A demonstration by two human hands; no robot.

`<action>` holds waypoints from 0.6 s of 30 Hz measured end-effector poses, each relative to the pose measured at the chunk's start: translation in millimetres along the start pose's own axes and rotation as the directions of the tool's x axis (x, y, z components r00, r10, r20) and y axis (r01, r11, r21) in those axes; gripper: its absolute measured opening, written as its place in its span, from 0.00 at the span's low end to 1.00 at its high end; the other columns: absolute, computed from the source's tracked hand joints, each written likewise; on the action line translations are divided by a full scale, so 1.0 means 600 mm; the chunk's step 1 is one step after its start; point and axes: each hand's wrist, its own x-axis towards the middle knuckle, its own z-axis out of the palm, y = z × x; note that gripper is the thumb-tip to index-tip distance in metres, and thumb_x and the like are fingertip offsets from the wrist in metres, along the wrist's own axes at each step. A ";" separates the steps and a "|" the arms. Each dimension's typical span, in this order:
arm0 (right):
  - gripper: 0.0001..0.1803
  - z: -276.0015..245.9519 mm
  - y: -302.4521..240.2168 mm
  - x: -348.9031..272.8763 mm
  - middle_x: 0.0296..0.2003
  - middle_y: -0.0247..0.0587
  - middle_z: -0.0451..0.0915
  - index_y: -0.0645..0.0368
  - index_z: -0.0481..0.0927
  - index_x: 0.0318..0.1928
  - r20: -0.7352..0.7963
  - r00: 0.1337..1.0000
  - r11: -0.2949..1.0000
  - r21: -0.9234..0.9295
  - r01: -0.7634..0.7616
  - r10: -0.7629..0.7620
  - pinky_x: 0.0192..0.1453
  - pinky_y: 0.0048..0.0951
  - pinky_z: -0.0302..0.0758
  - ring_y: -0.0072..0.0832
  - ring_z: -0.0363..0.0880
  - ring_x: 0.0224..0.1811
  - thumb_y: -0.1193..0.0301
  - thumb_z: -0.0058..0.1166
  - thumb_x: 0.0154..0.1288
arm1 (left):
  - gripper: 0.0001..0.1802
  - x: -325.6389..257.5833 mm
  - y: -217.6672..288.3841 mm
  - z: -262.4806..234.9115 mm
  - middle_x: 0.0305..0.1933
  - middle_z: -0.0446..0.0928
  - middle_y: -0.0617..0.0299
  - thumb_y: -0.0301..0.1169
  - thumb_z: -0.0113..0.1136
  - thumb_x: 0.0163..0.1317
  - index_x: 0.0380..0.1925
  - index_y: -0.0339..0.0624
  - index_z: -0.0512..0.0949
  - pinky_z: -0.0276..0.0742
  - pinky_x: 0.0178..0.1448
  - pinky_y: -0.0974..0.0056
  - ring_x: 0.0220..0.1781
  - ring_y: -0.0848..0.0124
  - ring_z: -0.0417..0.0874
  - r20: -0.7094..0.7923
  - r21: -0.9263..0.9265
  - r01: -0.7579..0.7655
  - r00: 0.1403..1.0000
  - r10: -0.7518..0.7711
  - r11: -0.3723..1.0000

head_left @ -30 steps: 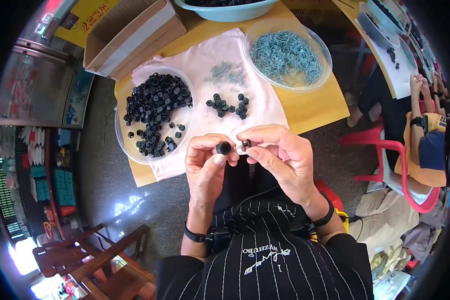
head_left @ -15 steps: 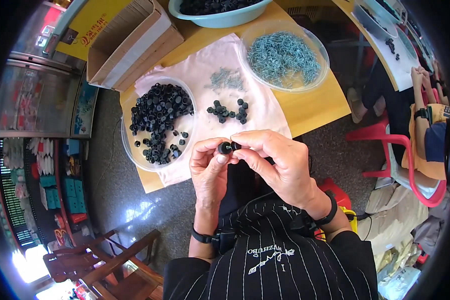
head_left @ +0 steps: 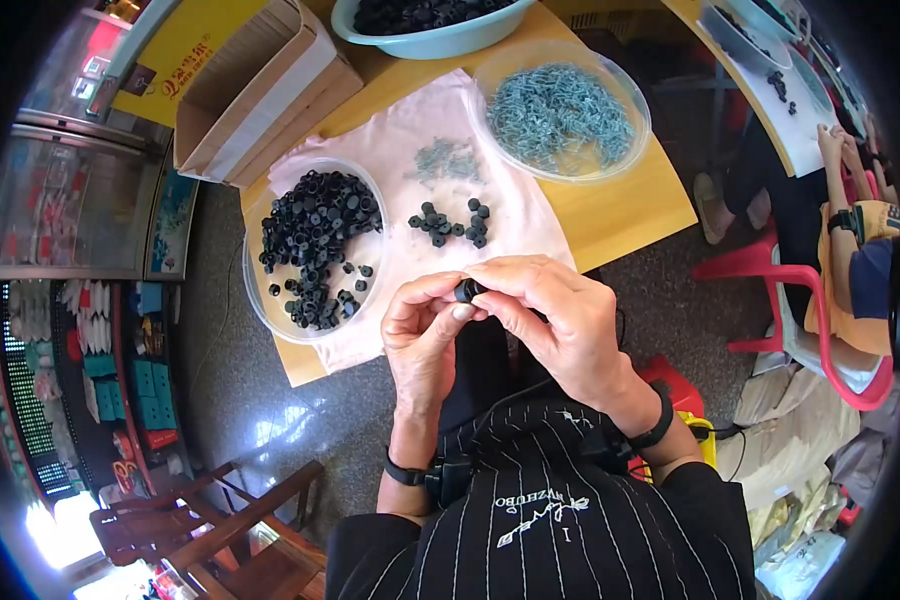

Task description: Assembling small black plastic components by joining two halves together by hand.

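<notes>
The right hand (head_left: 560, 320) has closed over the small black cap (head_left: 465, 290), and the left hand (head_left: 425, 335) now pinches it from below.

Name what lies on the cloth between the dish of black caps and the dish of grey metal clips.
In the head view: a cluster of black caps and a scatter of grey clips.

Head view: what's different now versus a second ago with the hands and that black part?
The right hand has closed in over the left hand: a second ago each pinched something with a gap between, now both sets of fingertips meet on one small black part. Nothing was let go. The clear bowl of black parts, the loose black parts on the pink cloth and the bowl of metal pieces lie unchanged.
</notes>
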 end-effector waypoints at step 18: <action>0.15 -0.021 0.020 -0.013 0.41 0.45 0.83 0.64 0.81 0.46 -0.009 0.996 0.994 -0.073 0.086 -0.087 0.45 0.30 0.81 0.36 0.83 0.42 0.82 0.62 0.56 | 0.12 -0.002 -0.011 0.004 0.52 0.78 0.49 0.14 0.59 0.61 0.44 0.33 0.79 0.86 0.51 0.57 0.49 0.63 0.83 0.044 0.110 0.014 0.999 -0.019 0.994</action>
